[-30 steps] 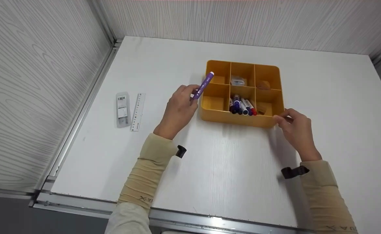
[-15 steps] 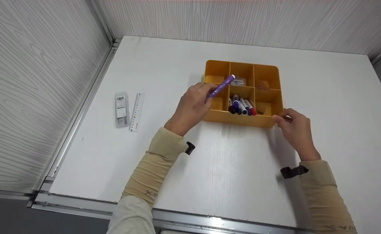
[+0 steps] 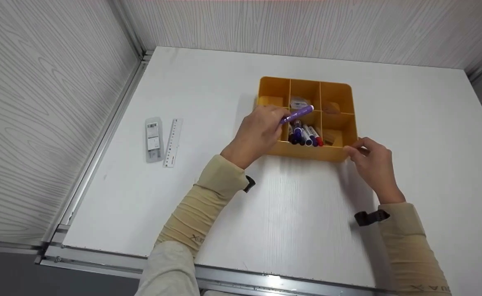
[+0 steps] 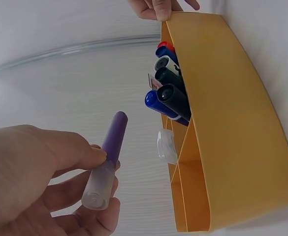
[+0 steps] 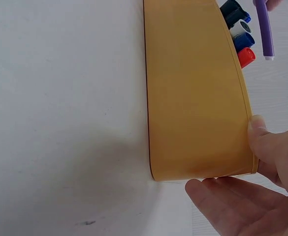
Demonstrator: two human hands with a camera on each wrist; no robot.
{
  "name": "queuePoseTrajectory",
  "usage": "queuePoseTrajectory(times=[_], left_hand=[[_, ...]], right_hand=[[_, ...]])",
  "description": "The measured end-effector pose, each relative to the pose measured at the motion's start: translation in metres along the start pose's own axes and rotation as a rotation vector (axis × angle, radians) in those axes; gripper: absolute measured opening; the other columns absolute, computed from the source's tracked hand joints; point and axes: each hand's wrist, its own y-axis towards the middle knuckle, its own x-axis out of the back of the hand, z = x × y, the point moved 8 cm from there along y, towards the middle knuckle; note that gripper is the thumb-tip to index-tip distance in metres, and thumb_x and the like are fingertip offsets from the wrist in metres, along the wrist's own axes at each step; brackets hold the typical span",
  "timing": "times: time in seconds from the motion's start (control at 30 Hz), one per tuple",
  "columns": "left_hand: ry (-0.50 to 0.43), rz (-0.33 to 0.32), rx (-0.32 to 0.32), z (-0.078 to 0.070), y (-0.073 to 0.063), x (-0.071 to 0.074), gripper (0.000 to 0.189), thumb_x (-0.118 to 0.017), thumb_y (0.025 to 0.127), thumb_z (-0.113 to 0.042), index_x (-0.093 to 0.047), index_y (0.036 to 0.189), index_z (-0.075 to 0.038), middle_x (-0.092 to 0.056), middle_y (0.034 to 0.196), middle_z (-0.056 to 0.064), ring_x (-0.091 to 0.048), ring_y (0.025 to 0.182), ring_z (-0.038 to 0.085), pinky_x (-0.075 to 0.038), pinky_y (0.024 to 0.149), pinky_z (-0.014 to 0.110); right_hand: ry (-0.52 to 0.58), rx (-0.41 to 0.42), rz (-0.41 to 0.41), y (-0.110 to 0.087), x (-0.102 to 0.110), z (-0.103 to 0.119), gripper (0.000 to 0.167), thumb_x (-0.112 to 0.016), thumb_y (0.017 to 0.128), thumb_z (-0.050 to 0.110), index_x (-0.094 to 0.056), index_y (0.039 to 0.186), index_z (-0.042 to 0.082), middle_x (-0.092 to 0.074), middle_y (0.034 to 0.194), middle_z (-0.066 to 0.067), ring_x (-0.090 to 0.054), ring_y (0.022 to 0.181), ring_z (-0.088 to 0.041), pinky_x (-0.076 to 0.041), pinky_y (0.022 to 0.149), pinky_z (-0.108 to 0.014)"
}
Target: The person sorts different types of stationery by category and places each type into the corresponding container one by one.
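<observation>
A purple marker point(image 3: 297, 114) with a white tip is pinched between the thumb and fingers of my left hand point(image 3: 261, 129). It hangs over the yellow six-compartment box point(image 3: 307, 153), above the front middle compartment, where several capped markers point(image 3: 308, 136) stand. In the left wrist view, the purple marker point(image 4: 113, 140) is apart from the box wall point(image 4: 227, 113). My right hand point(image 3: 372, 164) grips the box's near right corner; the right wrist view has the thumb point(image 5: 258, 129) on its rim and fingers along its side. My left hand hides part of the left compartments.
On the left of the white table lie a translucent case point(image 3: 154, 140) with a white label and a clear ruler point(image 3: 173, 142). A small clear object point(image 3: 299, 102) sits in the box's back middle compartment. Walls stand behind and left of the table.
My left hand has moved right with the purple marker, from the box's left edge to above the standing markers, and the marker has tilted flatter. My right hand stays at the corner.
</observation>
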Motion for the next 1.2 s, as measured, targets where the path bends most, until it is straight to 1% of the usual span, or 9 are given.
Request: queuePoseTrajectory(times=[0.1, 0.27, 0.4, 0.53, 0.63, 0.73, 0.87, 1.07, 1.2], left_hand=[[0.062, 0.033, -0.010, -0.005, 0.004, -0.005, 0.024, -0.059, 0.098, -0.009, -0.068, 0.119, -0.008, -0.071, 0.117, 0.007, -0.061, 0.102, 0.024, -0.053, 0.092, 0.031], [0.172, 0.051, -0.081, -0.018, 0.011, -0.014, 0.020, -0.057, 0.099, -0.006, -0.069, 0.114, -0.005, -0.074, 0.110, 0.009, -0.066, 0.097, 0.022, -0.047, 0.094, 0.031], [0.203, 0.078, -0.099, -0.027, 0.014, -0.020, 0.021, -0.061, 0.096, -0.005, -0.068, 0.116, -0.004, -0.073, 0.112, 0.010, -0.063, 0.096, 0.022, -0.047, 0.094, 0.029], [0.191, 0.093, -0.127, -0.036, 0.014, -0.025, 0.024, -0.065, 0.094, -0.006, -0.068, 0.118, -0.004, -0.071, 0.114, 0.010, -0.058, 0.098, 0.022, -0.048, 0.094, 0.026], [0.163, 0.094, -0.168, -0.043, 0.012, -0.031, 0.023, -0.066, 0.093, -0.007, -0.068, 0.116, -0.004, -0.071, 0.110, 0.009, -0.056, 0.098, 0.022, -0.048, 0.094, 0.024], [0.135, 0.117, -0.207, -0.047, 0.010, -0.037, 0.025, -0.068, 0.091, -0.008, -0.068, 0.116, -0.004, -0.070, 0.109, 0.008, -0.055, 0.097, 0.022, -0.047, 0.091, 0.024], [0.109, 0.154, -0.253, -0.050, 0.007, -0.046, 0.028, -0.065, 0.094, -0.007, -0.067, 0.121, -0.005, -0.069, 0.114, 0.007, -0.055, 0.101, 0.021, -0.046, 0.090, 0.022], [0.062, 0.170, -0.262, -0.050, 0.006, -0.053, 0.034, -0.064, 0.094, -0.010, -0.064, 0.129, -0.009, -0.067, 0.125, 0.005, -0.055, 0.108, 0.019, -0.047, 0.095, 0.020], [0.083, 0.149, -0.267, -0.049, 0.009, -0.056, 0.033, -0.064, 0.095, -0.013, -0.066, 0.128, -0.012, -0.069, 0.123, 0.003, -0.057, 0.106, 0.019, -0.047, 0.094, 0.022]], right_hand=[[0.005, -0.008, 0.004, 0.000, 0.000, -0.001, 0.037, -0.068, 0.091, 0.035, -0.065, 0.093, -0.002, -0.072, 0.104, -0.023, -0.068, 0.109, -0.037, -0.041, 0.069, 0.001], [0.012, 0.004, -0.006, 0.000, 0.000, 0.000, 0.036, -0.068, 0.091, 0.033, -0.065, 0.093, -0.003, -0.073, 0.100, -0.023, -0.069, 0.108, -0.037, -0.041, 0.068, 0.001], [0.019, 0.004, -0.010, 0.000, 0.000, 0.001, 0.036, -0.068, 0.091, 0.033, -0.065, 0.093, -0.003, -0.073, 0.098, -0.024, -0.069, 0.106, -0.037, -0.041, 0.067, 0.001], [0.022, 0.000, -0.008, 0.000, 0.000, 0.001, 0.036, -0.068, 0.091, 0.032, -0.066, 0.094, -0.003, -0.073, 0.100, -0.023, -0.070, 0.105, -0.036, -0.042, 0.067, 0.001], [0.024, -0.007, 0.001, 0.000, -0.001, 0.000, 0.036, -0.067, 0.092, 0.033, -0.066, 0.096, -0.003, -0.072, 0.104, -0.023, -0.069, 0.107, -0.037, -0.043, 0.068, 0.000], [0.032, -0.010, 0.007, 0.000, -0.001, -0.001, 0.035, -0.068, 0.092, 0.032, -0.065, 0.096, -0.003, -0.071, 0.107, -0.023, -0.069, 0.108, -0.037, -0.043, 0.068, 0.000], [0.038, 0.011, -0.009, -0.001, 0.000, -0.001, 0.034, -0.068, 0.092, 0.031, -0.065, 0.095, -0.003, -0.072, 0.102, -0.022, -0.070, 0.106, -0.037, -0.043, 0.069, 0.000], [0.029, 0.029, -0.014, -0.001, 0.000, -0.001, 0.036, -0.067, 0.092, 0.033, -0.065, 0.095, -0.003, -0.073, 0.096, -0.021, -0.070, 0.104, -0.037, -0.042, 0.070, 0.000], [0.028, 0.021, -0.007, -0.002, -0.001, -0.001, 0.038, -0.066, 0.092, 0.035, -0.065, 0.095, -0.002, -0.073, 0.099, -0.021, -0.071, 0.103, -0.035, -0.043, 0.069, -0.001]])
